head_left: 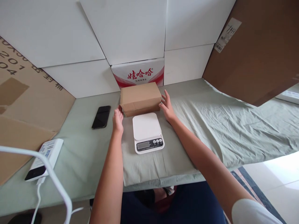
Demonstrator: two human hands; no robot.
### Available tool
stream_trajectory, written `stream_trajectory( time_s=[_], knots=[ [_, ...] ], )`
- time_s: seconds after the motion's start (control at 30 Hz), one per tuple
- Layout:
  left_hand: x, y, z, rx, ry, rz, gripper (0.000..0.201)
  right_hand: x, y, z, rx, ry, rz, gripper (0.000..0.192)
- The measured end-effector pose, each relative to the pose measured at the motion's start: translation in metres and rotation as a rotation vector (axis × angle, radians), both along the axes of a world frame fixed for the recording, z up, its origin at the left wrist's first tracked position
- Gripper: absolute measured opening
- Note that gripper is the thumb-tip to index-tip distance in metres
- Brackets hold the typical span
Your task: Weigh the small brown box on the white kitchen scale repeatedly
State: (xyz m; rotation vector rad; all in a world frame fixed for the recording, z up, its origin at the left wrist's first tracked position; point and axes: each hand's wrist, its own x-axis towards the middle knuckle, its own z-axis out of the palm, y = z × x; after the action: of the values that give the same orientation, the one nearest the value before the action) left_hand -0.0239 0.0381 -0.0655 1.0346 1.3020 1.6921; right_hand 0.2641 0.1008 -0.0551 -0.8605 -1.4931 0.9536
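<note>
box: plain brown cardboard box (140, 98), closed, lying flat at the back edge of the table (88, 155), roughly mid-width, just behind the scale. A second brown layer shows under its front edge; can't tell if that's a lid lip or another box.
left hand: left hand (118, 119) open, fingers loosely together, fingertips at the box's left front corner; looks like touching, not gripping.
right hand: right hand (166, 106) open, fingers spread, laid against the box's right end. Nothing pinched in either hand.
scale: white kitchen scale (147, 132) sits between the forearms, platter bare, display toward the table's front edge.
handling guess: stiff corrugated walls, matte, not slippery; weight unknown, probably light to moderate for its bulk. Walls may dent under a hard squeeze.
grip point: both short ends, palms flat and low, near the bottom edge so the lower layer comes along.
behind: red-and-white printed carton (138, 74) stands against the white wall panels, touching or just behind the box.
elsewhere: black phone (101, 116) left of the box, apart; white power bank (45, 158) with cable near the front left corner.
</note>
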Motion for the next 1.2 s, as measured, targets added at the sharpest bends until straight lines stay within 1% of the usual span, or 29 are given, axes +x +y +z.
stream_trajectory(
  time_s=[0.07,0.13,0.23,0.33,0.4,0.5,0.57,0.63,0.7,0.77,0.87,0.93,1.0,1.2],
  knots=[
    [0.004,0.001,-0.003,0.002,-0.002,-0.023,0.109,-0.005,-0.005,0.003,-0.019,0.005,0.047,0.099],
    [0.007,0.002,-0.005,0.014,-0.005,-0.034,0.104,-0.01,-0.009,0.005,-0.018,0.003,0.085,0.1],
    [0.008,0.003,-0.006,0.014,-0.016,-0.031,0.1,-0.013,-0.014,0.008,0.008,-0.007,0.106,0.099],
    [0.009,0.002,-0.003,0.024,0.006,-0.042,0.099,-0.014,-0.015,0.009,0.031,-0.021,0.09,0.099],
    [0.011,-0.003,0.004,0.078,0.049,-0.06,0.094,-0.012,-0.016,0.011,0.081,-0.038,0.064,0.101],
    [0.016,-0.022,0.02,0.192,0.139,-0.067,0.086,-0.008,-0.027,0.018,0.212,-0.085,0.01,0.105],
    [0.021,-0.043,0.029,0.253,0.179,-0.055,0.087,-0.004,-0.042,0.022,0.279,-0.115,-0.015,0.106],
    [0.026,-0.07,0.033,0.28,0.191,-0.04,0.088,0.002,-0.062,0.023,0.303,-0.142,-0.024,0.105],
    [0.031,-0.098,0.031,0.26,0.194,-0.031,0.09,0.009,-0.084,0.021,0.298,-0.178,-0.024,0.102],
    [0.035,-0.123,0.025,0.218,0.185,-0.02,0.092,0.016,-0.104,0.016,0.3,-0.218,-0.024,0.097],
    [0.037,-0.151,0.014,0.175,0.164,0.005,0.096,0.023,-0.126,0.01,0.334,-0.262,-0.026,0.09],
    [0.038,-0.159,0.008,0.166,0.157,0.013,0.096,0.025,-0.134,0.009,0.352,-0.271,-0.026,0.087],
    [0.038,-0.162,0.006,0.167,0.153,0.013,0.095,0.026,-0.138,0.009,0.364,-0.263,-0.028,0.085],
    [0.038,-0.158,0.008,0.167,0.155,0.012,0.095,0.026,-0.133,0.012,0.355,-0.268,-0.025,0.085]
  ],
)
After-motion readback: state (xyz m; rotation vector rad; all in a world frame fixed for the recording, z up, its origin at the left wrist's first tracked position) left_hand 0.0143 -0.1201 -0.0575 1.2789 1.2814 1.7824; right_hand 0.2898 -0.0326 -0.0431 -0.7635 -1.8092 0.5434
